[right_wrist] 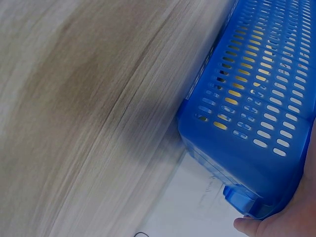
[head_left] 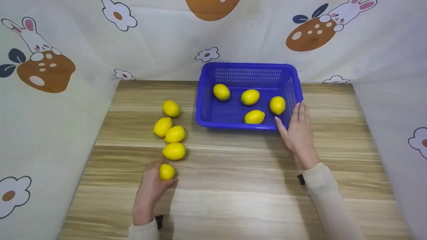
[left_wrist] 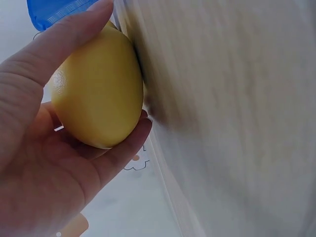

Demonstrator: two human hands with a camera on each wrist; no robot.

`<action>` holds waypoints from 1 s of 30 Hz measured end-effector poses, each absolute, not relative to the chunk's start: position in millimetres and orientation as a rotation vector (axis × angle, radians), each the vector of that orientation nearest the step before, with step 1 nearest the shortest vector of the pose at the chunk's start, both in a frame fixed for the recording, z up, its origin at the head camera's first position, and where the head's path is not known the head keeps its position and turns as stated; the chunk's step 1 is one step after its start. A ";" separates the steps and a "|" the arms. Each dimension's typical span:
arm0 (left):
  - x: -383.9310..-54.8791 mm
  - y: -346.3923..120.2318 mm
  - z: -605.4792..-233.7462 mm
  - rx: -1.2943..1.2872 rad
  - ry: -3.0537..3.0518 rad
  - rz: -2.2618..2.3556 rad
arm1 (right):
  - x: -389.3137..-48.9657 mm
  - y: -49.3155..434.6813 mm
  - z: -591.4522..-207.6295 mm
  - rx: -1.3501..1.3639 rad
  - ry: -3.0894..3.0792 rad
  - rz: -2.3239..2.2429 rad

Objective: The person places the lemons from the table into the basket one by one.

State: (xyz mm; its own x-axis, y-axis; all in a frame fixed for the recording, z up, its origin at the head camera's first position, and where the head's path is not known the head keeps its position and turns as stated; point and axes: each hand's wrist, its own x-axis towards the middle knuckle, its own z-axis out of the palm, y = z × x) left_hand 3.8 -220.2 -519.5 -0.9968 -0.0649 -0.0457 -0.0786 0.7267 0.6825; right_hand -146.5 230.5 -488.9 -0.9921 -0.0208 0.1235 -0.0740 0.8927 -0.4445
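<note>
My left hand (head_left: 151, 185) is at the near end of a line of yellow lemons. Its thumb and fingers curl round one lemon (left_wrist: 98, 89), which appears to touch the wooden table top. Just beyond it lies another lemon (head_left: 174, 151), with several more farther back. My right hand (head_left: 299, 135) rests at the near right corner of a blue plastic basket (head_left: 233, 125). Its fingers lie straight along the right rim, and the thumb touches the front rim. Inside the basket are several lemons, one lemon (head_left: 277, 105) close to that thumb. The right wrist view shows the basket's slotted wall (right_wrist: 247, 98).
The wooden table (head_left: 227, 186) meets a pale printed cloth (head_left: 160, 43) at the back and both sides. The basket stands near the back edge. Left of it, two lemons touch each other, and a single lemon (head_left: 171, 108) lies farthest back.
</note>
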 end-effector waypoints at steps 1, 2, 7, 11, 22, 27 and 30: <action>3.6 -220.2 -519.7 -0.128 2.898 1.149 | -146.6 230.5 -488.8 0.074 -2.945 0.696; 3.6 -220.2 -519.6 -0.133 2.899 1.147 | -146.6 230.5 -488.7 0.074 -2.946 0.697; 3.7 -220.8 -518.9 -0.147 2.908 1.148 | -146.7 230.6 -488.0 0.073 -2.948 0.701; 4.0 -221.3 -516.9 -0.145 2.917 1.145 | -146.6 231.0 -488.6 0.070 -2.949 0.705; 3.3 -222.9 -508.7 -0.110 2.927 1.110 | -146.9 231.2 -489.2 0.073 -2.949 0.699; 2.5 -223.8 -501.8 -0.064 2.945 1.084 | -146.7 230.9 -488.6 0.075 -2.950 0.703; 1.2 -224.7 -498.7 -0.065 2.932 1.078 | -146.6 230.9 -488.2 0.070 -2.953 0.705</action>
State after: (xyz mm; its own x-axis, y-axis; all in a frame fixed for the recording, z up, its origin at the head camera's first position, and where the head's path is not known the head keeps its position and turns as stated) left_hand 1.2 -224.7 -498.7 -0.9990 -0.0331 -0.0304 -0.0449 0.7613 0.6469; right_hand -146.6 230.9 -488.2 -0.9934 -0.0206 0.1127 -0.0693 0.8915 -0.4477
